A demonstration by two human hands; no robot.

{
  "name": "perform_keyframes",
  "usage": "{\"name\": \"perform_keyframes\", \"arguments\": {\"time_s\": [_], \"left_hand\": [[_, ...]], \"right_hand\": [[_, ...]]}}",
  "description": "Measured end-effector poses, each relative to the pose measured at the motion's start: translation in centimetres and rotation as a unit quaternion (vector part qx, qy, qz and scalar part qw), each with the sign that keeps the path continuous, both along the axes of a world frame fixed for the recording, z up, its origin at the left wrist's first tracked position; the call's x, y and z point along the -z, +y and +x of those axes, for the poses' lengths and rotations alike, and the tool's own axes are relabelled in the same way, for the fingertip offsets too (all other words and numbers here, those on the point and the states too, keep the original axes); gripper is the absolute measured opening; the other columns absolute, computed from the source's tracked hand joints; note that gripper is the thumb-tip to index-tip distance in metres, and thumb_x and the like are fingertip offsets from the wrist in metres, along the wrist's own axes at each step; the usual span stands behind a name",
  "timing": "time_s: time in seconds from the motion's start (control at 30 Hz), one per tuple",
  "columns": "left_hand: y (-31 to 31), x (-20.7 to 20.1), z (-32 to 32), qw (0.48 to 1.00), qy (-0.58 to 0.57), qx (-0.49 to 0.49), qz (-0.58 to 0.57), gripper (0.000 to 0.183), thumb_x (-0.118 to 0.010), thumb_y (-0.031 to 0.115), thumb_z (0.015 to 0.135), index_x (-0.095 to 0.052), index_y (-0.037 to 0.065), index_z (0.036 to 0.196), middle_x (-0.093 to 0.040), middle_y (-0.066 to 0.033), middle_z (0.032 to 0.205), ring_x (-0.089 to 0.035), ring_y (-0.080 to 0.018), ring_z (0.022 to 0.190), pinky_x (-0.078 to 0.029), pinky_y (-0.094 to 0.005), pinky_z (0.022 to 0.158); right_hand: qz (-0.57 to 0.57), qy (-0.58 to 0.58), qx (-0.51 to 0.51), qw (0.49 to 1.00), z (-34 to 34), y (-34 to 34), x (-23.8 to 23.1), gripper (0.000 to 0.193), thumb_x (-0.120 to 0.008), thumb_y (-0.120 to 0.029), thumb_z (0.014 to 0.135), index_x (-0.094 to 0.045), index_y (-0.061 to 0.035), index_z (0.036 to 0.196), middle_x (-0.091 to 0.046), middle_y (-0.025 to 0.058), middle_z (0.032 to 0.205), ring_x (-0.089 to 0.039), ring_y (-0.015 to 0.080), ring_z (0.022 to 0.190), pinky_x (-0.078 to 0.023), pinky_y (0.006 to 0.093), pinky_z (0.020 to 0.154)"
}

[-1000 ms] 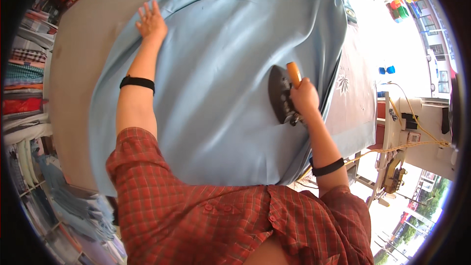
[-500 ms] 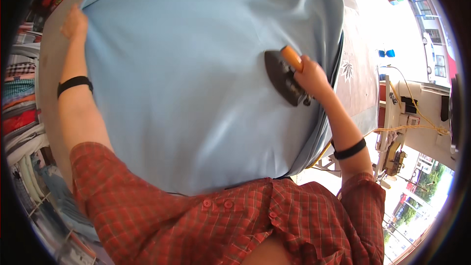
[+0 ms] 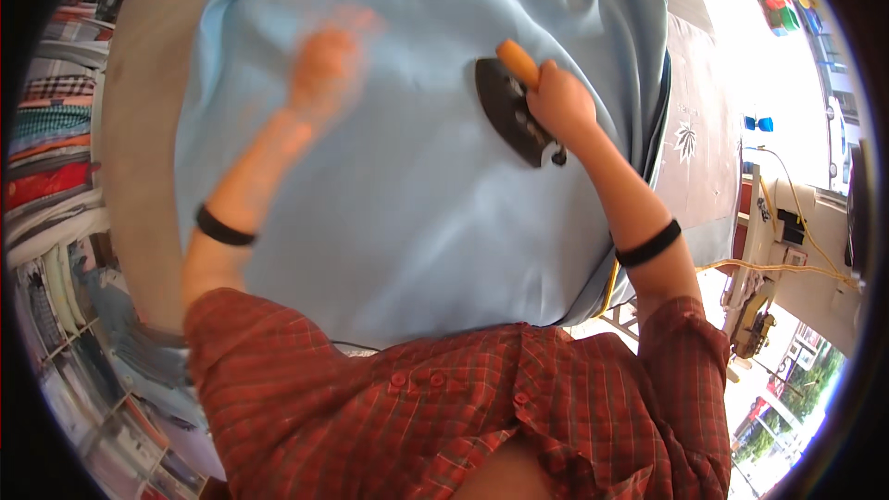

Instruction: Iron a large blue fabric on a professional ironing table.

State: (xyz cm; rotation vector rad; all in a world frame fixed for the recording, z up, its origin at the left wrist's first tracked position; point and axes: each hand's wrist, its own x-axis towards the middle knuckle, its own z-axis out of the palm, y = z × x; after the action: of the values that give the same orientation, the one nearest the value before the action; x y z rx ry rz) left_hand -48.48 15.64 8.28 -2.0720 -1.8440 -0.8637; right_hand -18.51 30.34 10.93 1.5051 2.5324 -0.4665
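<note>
A large light blue cloth (image 3: 370,213) is spread over the ironing table, with soft folds along its right side and a loose, rumpled far left edge. My right hand (image 3: 563,102) is closed round the orange handle of a dark clothes iron (image 3: 509,116), which sits on the right part of the cloth. Over the far left part of the cloth is my left hand (image 3: 329,65), smeared by motion. Its fingers are too blurred to read, and whether it touches the cloth cannot be told.
The grey-brown table cover (image 3: 139,157) shows along the left. Stacks of folded clothes (image 3: 56,130) fill shelves at the far left. A yellow cord (image 3: 787,267) runs off to the right, near a wooden stand with machine parts (image 3: 755,324). A street lies beyond.
My left hand has left the cloth's far left edge and swung right, over the cloth. That edge now lies looser and further in. The iron has shifted slightly left and away from me.
</note>
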Motion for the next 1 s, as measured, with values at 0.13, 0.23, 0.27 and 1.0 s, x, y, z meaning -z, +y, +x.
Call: {"name": "perform_keyframes", "arguments": {"time_s": [0.13, 0.23, 0.27, 1.0], "left_hand": [[-6.2, 4.1, 9.8, 0.969, 0.023, 0.009, -0.246, 0.044, -0.057, 0.024, 0.09, -0.049, 0.019, 0.133, -0.043, -0.0084, 0.143, -0.039, -0.027, 0.133, -0.034, -0.0576, 0.103], [-7.9, 8.3, 5.6, 0.921, 0.055, -0.274, -0.27, 0.05, -0.049, 0.036, 0.095, -0.039, 0.021, 0.141, -0.031, -0.003, 0.152, -0.025, -0.0242, 0.142, -0.023, -0.0635, 0.106], [-8.5, 8.7, 4.1, 0.922, 0.035, -0.298, -0.244, 0.051, -0.046, 0.039, 0.096, -0.038, 0.022, 0.143, -0.031, -0.003, 0.152, -0.024, -0.0259, 0.142, -0.021, -0.0622, 0.108], [-22.6, 1.6, 45.1, 0.871, -0.411, -0.169, -0.209, 0.033, -0.059, 0.016, 0.089, -0.057, 0.004, 0.12, -0.057, -0.0126, 0.125, -0.058, -0.0313, 0.107, -0.046, -0.0392, 0.09]], "right_hand": [[-0.007, 0.008, -0.05, 0.999, -5.4, 1.7, -0.8, 0.027, -0.058, -0.017, 0.083, -0.06, -0.0031, 0.105, -0.068, 0.0153, 0.096, -0.065, 0.033, 0.092, -0.052, 0.044, 0.077], [-0.046, 0.035, -0.134, 0.989, -9.0, -0.5, -1.7, 0.024, -0.058, -0.017, 0.082, -0.064, -0.0043, 0.102, -0.068, 0.0153, 0.098, -0.066, 0.0322, 0.092, -0.052, 0.0425, 0.076], [-0.058, 0.03, -0.168, 0.984, -9.6, -1.8, -1.5, 0.023, -0.058, -0.017, 0.082, -0.065, -0.0049, 0.101, -0.068, 0.0149, 0.098, -0.066, 0.0321, 0.092, -0.052, 0.042, 0.075], [-0.249, 0.083, -0.101, 0.96, 28.6, -4.0, -13.6, 0.03, -0.06, -0.012, 0.077, -0.052, 0.002, 0.102, -0.061, 0.0191, 0.083, -0.063, 0.0298, 0.075, -0.048, 0.0404, 0.066]]}}
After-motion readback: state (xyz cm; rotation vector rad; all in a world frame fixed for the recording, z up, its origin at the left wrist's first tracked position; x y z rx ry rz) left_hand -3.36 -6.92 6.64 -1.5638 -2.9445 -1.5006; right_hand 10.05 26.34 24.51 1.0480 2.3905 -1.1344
